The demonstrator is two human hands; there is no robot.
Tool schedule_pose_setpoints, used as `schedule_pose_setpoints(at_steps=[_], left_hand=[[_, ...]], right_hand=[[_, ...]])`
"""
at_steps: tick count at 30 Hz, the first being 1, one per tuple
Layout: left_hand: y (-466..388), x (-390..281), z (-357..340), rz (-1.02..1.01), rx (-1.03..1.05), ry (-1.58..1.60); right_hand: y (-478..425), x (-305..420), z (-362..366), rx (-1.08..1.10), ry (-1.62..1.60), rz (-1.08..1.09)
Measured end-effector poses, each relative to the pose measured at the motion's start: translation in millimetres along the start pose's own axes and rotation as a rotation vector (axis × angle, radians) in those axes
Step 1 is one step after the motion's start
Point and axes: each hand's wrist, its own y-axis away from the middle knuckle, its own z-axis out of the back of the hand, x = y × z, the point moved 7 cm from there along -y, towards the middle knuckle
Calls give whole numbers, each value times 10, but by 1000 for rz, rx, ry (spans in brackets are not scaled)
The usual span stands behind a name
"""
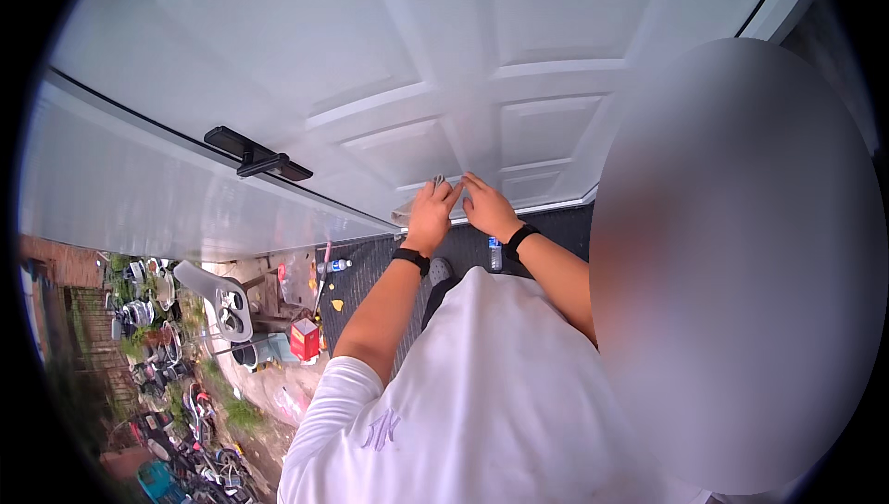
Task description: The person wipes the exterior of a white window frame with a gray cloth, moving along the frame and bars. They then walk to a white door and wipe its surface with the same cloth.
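In front of me stands a white panelled door with a black lever handle on its left side. My left hand is at the lower part of the door, with a crumpled greyish cloth under it; some of the cloth shows past the fingers. Close beside it is my right hand, its thumb apart from its fingers and nothing visible in it. The fingertips of both hands meet or nearly meet; whether they touch the door surface is hard to tell.
A dark ribbed mat covers the floor, with one plastic bottle on the left and another bottle beyond my right wrist. To the left are a grey chair, a red box and several parked bikes. A large blur hides the right side.
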Motion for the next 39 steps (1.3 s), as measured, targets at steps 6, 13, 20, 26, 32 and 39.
schedule_pose_setpoints(at_steps=[6, 13, 20, 26, 32, 39], left_hand=[[61, -401, 650, -98, -40, 240], [530, 492, 31, 1054, -228, 1341], [117, 131, 711, 703, -511, 517], [-529, -404, 1171, 392, -496, 547], [-751, -302, 1089, 326, -508, 449], [-721, -94, 777, 452, -374, 428]], right_hand=[[59, -17, -19, 61, -124, 125], [239, -59, 14, 369, -804, -354], [79, 394, 519, -67, -483, -100], [-61, 1103, 991, -444, -125, 174], [-336, 1130, 931, -522, 35, 354], [-480, 940, 713, -426, 83, 320]])
